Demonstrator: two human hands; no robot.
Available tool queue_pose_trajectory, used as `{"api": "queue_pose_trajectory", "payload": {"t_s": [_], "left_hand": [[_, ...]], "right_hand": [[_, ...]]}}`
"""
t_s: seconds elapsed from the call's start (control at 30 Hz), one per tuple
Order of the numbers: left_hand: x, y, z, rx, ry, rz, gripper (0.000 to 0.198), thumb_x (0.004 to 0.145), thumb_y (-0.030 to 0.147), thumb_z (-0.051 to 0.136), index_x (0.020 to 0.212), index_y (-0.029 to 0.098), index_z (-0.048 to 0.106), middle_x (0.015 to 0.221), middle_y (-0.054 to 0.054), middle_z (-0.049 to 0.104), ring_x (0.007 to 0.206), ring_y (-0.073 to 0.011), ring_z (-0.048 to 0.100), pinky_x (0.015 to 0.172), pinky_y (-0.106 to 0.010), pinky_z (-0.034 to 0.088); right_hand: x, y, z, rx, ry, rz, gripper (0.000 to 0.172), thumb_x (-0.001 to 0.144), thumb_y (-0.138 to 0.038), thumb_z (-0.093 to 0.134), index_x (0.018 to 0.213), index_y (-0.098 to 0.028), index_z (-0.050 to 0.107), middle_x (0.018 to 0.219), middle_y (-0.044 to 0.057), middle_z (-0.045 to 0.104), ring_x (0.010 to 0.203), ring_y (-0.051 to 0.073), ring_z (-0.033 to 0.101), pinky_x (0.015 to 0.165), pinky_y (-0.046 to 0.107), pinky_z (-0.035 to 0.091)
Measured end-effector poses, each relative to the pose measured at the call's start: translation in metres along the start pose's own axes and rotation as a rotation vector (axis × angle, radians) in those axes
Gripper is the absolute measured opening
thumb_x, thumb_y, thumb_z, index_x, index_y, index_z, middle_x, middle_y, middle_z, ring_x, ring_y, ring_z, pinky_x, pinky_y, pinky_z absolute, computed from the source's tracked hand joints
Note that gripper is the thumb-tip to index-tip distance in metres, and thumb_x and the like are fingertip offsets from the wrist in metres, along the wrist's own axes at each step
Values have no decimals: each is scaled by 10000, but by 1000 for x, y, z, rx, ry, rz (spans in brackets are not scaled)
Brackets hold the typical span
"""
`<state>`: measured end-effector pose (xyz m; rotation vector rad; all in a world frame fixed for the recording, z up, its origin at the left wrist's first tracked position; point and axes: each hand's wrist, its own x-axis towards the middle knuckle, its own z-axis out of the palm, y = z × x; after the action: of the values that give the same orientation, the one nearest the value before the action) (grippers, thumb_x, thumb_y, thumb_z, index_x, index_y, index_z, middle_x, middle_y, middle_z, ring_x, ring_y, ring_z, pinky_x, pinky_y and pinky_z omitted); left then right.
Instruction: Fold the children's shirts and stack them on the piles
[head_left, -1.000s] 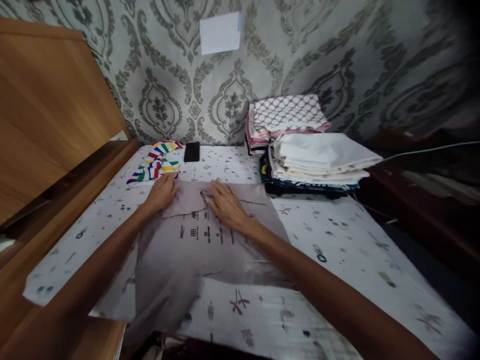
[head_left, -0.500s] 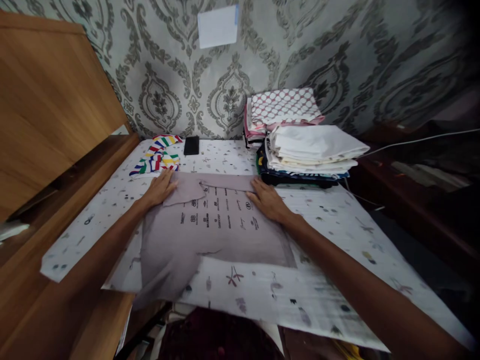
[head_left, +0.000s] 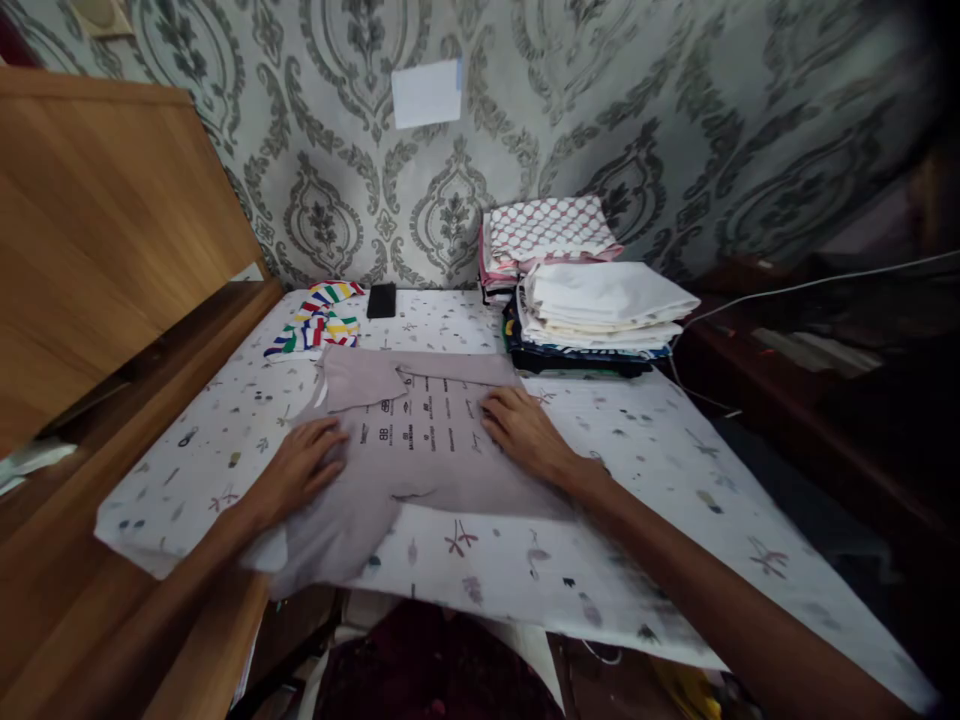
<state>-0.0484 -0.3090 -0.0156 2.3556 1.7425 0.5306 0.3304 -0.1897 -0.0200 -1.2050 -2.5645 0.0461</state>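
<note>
A greyish-mauve T-shirt [head_left: 450,480] with rows of small black print lies spread on the patterned white cloth, one sleeve and the far edge folded inward. My left hand [head_left: 306,462] rests on its left side, fingers stretched out and slightly bent. On the right side of the shirt, below the folded strip, my right hand [head_left: 525,430] lies with its fingers extended. Neither hand grips the fabric. The lower left sleeve hangs towards the near table edge.
Folded clothes stand in two stacks, one topped with white garments [head_left: 607,295], one with a red-and-white patterned cloth [head_left: 551,228]. A striped multicoloured cloth [head_left: 319,325] and a black phone-like object [head_left: 382,300] lie at the back left. A wooden panel [head_left: 112,250] borders the left.
Both hands have moved nearer to me over the shirt, the left from its far edge down to its left side. The camera view has shifted a little.
</note>
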Motion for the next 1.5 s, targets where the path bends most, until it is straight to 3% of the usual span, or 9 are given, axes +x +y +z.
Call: {"api": "queue_pose_trajectory", "payload": {"t_s": [0.23, 0.33, 0.57, 0.8, 0.97, 1.07, 1.2, 1.37, 1.5], "left_hand": [[-31, -23, -17, 154, 166, -451, 524, 934, 528, 390, 1245, 147, 572, 1114, -163, 645, 1080, -318, 605, 969, -459, 501], [-22, -29, -20, 164, 135, -552, 443, 920, 529, 416, 1095, 169, 605, 1048, -136, 654, 1038, -299, 620, 903, -412, 511], [9, -8, -14, 176, 108, -620, 205, 876, 396, 451, 824, 221, 543, 888, -71, 667, 897, -263, 642, 739, -336, 469], [-13, -20, -42, -206, 50, -633, 230, 757, 464, 499, 736, 237, 478, 570, 36, 550, 542, -180, 555, 564, -267, 415], [-24, -16, -51, 54, -24, -625, 262, 793, 494, 497, 796, 236, 543, 702, -14, 652, 654, -228, 622, 581, -290, 401], [-10, -2, -49, 206, 53, -532, 317, 868, 511, 436, 920, 233, 577, 900, -67, 695, 795, -262, 645, 631, -322, 427], [35, 23, -37, 46, 44, -165, 316, 922, 473, 406, 951, 218, 590, 995, -73, 676, 935, -248, 632, 830, -358, 490], [109, 62, 4, 46, -51, 187, 254, 948, 312, 444, 1079, 189, 623, 1117, -104, 653, 1108, -272, 578, 1005, -424, 462], [157, 91, 41, 149, -101, 300, 310, 931, 236, 515, 1221, 155, 589, 1293, -147, 599, 1228, -293, 538, 1072, -450, 432]], "right_hand": [[-70, -33, 0, 88, 72, -178, 387, 985, -444, 522, 1255, -193, 638, 1263, 149, 633, 1143, 297, 578, 953, 474, 506], [-98, -46, -6, 41, 91, -220, 316, 995, -335, 522, 1259, -192, 621, 1194, 134, 661, 1094, 277, 606, 918, 445, 539], [-95, -53, -25, -207, 22, -130, 321, 793, 98, 489, 903, -174, 619, 899, 82, 669, 835, 227, 612, 709, 334, 550], [-109, -72, -42, -96, -47, -104, 320, 838, 84, 419, 877, -180, 597, 877, 69, 649, 829, 209, 597, 680, 314, 523], [-106, -71, -59, 166, -259, -91, 119, 951, -147, 545, 991, -190, 648, 1011, 69, 677, 900, 198, 631, 764, 317, 532], [-83, -54, -59, 221, -232, -9, 188, 996, -280, 527, 1097, -193, 659, 1087, 91, 664, 980, 211, 626, 848, 344, 524], [-48, -32, -38, 28, -173, 71, 271, 1000, -246, 488, 1180, -162, 671, 1079, 127, 628, 984, 245, 576, 882, 386, 477], [-27, -11, -15, -200, -88, 165, 373, 1028, -273, 404, 1321, -245, 634, 1067, 130, 586, 957, 262, 519, 840, 369, 399], [-17, 8, -17, -288, -109, 275, 373, 1040, -356, 390, 1275, -250, 659, 1095, 143, 566, 1021, 289, 497, 853, 372, 375]]}}
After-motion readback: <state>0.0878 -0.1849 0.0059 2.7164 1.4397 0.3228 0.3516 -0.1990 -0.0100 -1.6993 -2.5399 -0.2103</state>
